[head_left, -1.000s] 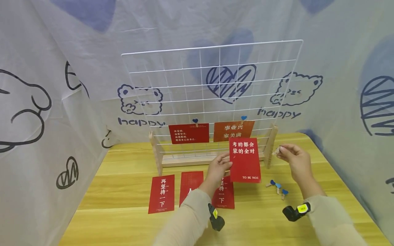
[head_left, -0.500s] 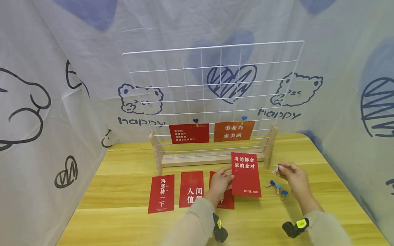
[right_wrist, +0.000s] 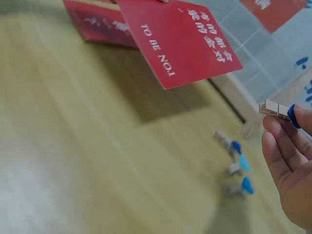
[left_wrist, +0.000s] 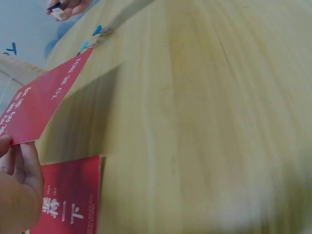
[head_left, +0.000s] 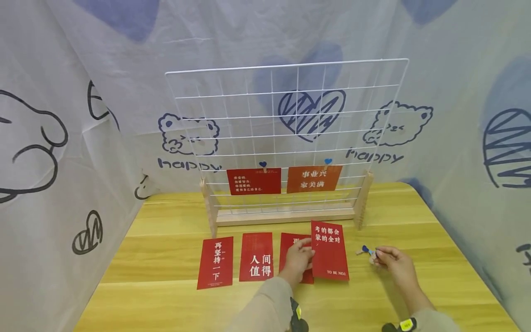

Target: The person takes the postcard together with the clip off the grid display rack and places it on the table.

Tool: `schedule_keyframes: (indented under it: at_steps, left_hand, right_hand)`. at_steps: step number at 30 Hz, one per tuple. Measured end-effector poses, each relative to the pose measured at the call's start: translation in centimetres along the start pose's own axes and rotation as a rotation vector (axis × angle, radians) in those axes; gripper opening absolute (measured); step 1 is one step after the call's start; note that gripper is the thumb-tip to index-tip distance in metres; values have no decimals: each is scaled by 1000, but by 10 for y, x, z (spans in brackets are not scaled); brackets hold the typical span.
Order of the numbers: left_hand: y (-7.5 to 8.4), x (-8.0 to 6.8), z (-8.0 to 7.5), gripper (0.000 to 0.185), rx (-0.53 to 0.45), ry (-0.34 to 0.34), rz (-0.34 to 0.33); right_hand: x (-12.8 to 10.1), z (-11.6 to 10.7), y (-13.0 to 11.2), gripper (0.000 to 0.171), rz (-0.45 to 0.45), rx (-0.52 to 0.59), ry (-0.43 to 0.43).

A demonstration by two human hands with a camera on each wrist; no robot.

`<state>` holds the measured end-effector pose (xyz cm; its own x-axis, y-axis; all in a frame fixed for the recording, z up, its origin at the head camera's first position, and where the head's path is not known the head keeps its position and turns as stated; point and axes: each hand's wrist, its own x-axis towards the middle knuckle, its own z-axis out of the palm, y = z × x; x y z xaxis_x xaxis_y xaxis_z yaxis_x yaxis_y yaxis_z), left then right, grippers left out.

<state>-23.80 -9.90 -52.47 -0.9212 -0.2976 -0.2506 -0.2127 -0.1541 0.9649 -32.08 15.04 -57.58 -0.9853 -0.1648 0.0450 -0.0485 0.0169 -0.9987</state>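
Observation:
My left hand (head_left: 297,262) pinches a red card (head_left: 330,258) with white lettering by its left edge. The card hangs tilted above the table, its shadow on the wood below in both wrist views. My right hand (head_left: 399,268), right of the card, pinches a small wooden clothespin (right_wrist: 276,110) with a dark blue heart between thumb and fingers. Under that hand, in the right wrist view, lie a clothespin (right_wrist: 225,141) with a dark blue heart and two with lighter blue ones. Partly behind my left hand is another red card (left_wrist: 73,195) flat on the table.
A white wire grid on a wooden stand (head_left: 286,216) stands at the back. Clipped low on it are a red card (head_left: 253,183) and an orange card (head_left: 314,183). Two more red cards, one at the left (head_left: 215,272) and one beside it (head_left: 256,244), lie on the table.
Both hands have come down toward the table and slightly nearer to me, the left with the red card, the right with the clothespin. The clipped cards stay where they were.

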Motion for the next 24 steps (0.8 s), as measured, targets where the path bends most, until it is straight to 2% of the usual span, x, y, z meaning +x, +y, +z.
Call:
schedule_keyframes:
  at_steps: [4, 6, 12, 16, 24]
  left_hand:
    - [-7, 0, 5, 33, -12, 10, -13]
    - [-10, -1, 7, 34, -19, 15, -15]
    - [-17, -2, 13, 34, -4, 47, -25]
    - [-19, -4, 16, 34, 26, 64, -31]
    - [-21, -6, 21, 33, 56, 86, -31]
  right_hand:
    - [-26, 11, -36, 28, 123, -79, -19]
    - [-34, 15, -46, 37, 174, -93, -20]
    - [-42, 16, -37, 28, 246, -29, 13]
    - [-46, 17, -30, 28, 263, -25, 18]
    - [-47, 16, -25, 28, 281, -129, 20]
